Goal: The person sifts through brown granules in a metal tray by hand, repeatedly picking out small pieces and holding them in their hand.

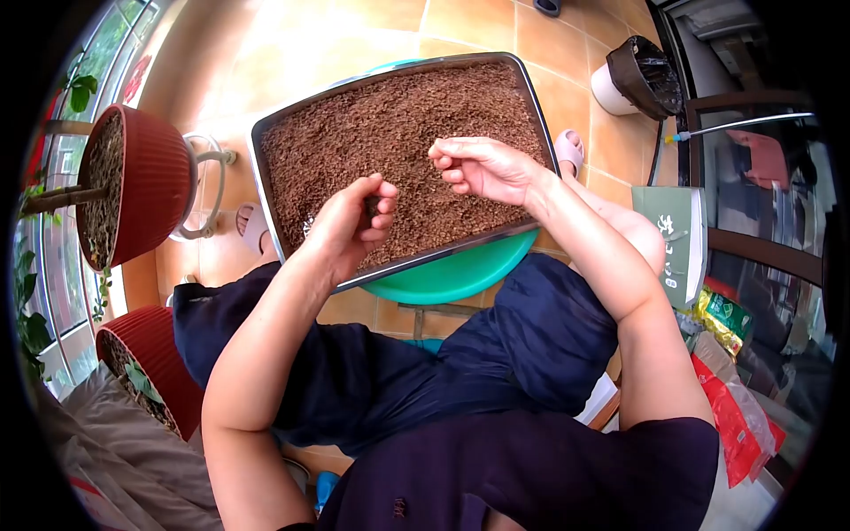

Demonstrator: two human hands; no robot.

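A wide dark-rimmed tray (268,195) holds a layer of small brown dried bits (390,111), whose kind I cannot make out. It rests on a round green stool or table (456,276) in front of my knees. My left hand (352,221) is above the tray's near left part, with its fingers curled in and a dark patch in the palm. Over the right half, my right hand (478,165) has thumb and fingertips pinched together. Whatever either hand holds is too small or hidden to name.
Two red plant pots (149,181) stand by the window at left, one on a white stand (212,164). To the right are a bin with a black bag (642,80), a green-and-white box (670,232) and red packaging (728,416). Slippered feet flank the tray.
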